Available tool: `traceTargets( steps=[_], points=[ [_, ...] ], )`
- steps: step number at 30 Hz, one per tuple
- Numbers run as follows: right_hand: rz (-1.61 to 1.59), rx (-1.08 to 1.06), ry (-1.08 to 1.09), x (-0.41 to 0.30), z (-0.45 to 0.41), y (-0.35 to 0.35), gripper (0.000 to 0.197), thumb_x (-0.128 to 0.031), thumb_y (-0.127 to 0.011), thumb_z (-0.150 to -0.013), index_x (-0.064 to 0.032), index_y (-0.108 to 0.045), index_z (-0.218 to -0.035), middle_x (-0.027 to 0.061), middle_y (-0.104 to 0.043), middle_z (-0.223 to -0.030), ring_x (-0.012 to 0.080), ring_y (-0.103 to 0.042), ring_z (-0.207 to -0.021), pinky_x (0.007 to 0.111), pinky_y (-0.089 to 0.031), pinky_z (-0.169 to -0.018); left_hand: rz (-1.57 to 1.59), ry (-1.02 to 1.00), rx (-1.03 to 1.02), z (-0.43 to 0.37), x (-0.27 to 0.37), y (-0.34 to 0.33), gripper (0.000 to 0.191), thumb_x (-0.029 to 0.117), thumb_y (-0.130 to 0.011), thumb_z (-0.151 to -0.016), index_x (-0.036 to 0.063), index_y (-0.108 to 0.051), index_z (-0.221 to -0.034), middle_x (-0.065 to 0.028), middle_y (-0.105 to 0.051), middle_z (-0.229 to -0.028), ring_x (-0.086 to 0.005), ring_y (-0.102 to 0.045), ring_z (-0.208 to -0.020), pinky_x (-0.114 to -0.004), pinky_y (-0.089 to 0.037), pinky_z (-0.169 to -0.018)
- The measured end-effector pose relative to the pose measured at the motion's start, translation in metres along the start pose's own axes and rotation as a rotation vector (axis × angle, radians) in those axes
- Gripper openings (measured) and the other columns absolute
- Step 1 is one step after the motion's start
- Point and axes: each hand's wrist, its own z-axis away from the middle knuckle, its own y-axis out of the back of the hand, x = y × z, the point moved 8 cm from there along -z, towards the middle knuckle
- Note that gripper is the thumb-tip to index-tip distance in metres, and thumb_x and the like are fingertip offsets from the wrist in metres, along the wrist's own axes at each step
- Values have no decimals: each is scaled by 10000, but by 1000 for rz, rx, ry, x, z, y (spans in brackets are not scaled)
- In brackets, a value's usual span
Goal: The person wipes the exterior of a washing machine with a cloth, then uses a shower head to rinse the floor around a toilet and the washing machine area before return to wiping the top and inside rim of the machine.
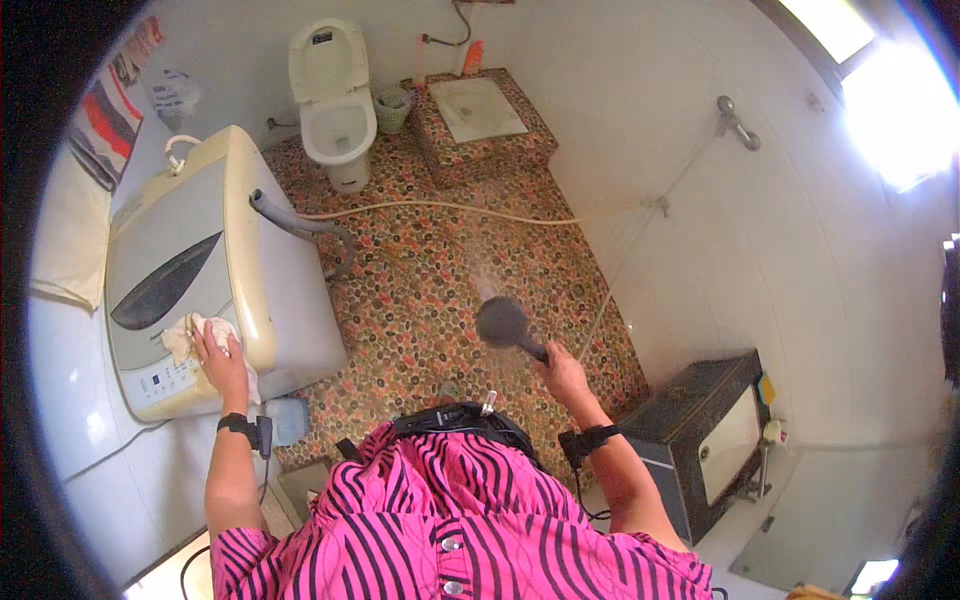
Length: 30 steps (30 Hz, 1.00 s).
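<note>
My left hand [222, 361] rests on a crumpled pale cloth [178, 339], pressing it against the top of the washing machine [172, 262] beside the control panel [159, 381]. Part of the cloth hangs over the machine's edge below my wrist. In my right hand [562, 375] is the handle of a dark handheld shower head [502, 322], held above the pebble-patterned floor [420, 300]. A faint spray of water leaves it, pointing away from me. Its hose [609, 296] runs up towards the mixer tap [739, 124] on the right wall.
A toilet [337, 127] with its lid raised stands at the back, beside a small wastebasket [393, 111]. Right of that is a raised squat pan [480, 109]. A beige hose [450, 206] crosses the floor. A grey drain hose [292, 219] hangs by the machine; a dark cabinet [690, 409] stands right.
</note>
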Motion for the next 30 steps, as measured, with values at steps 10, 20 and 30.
traceTargets(
  steps=[10, 20, 30],
  points=[
    [81, -64, -121, 73, -14, 4, 358, -231, -651, -805, -58, -526, -1093, 210, -579, -949, 410, -566, -899, 482, -453, -747, 39, -39, 80, 12, -9, -3, 499, 186, -549, -861, 103, -422, -1336, -246, -370, -1388, -409, -335, -1291, -456, -282, -1070],
    [-427, 290, -352, 62, 48, 51, 248, -195, -498, -946, -39, -485, -1138, 115, -568, -938, 228, -563, -865, 381, -449, -750, -43, 135, 74, 40, -118, 0, 438, 214, -533, -882, 41, -477, -1281, -221, -452, -1311, -394, -418, -1209, -450, -351, -1008],
    [-240, 549, -506, 79, 52, 146, 316, -289, -479, -959, 3, -472, -1079, 158, -588, -847, 321, -556, -727, 418, -425, -630, 59, 132, 80, 72, -104, -7, 330, 118, -549, -867, 29, -546, -1184, -180, -560, -1151, -352, -484, -1104, -444, -387, -946]
  ],
)
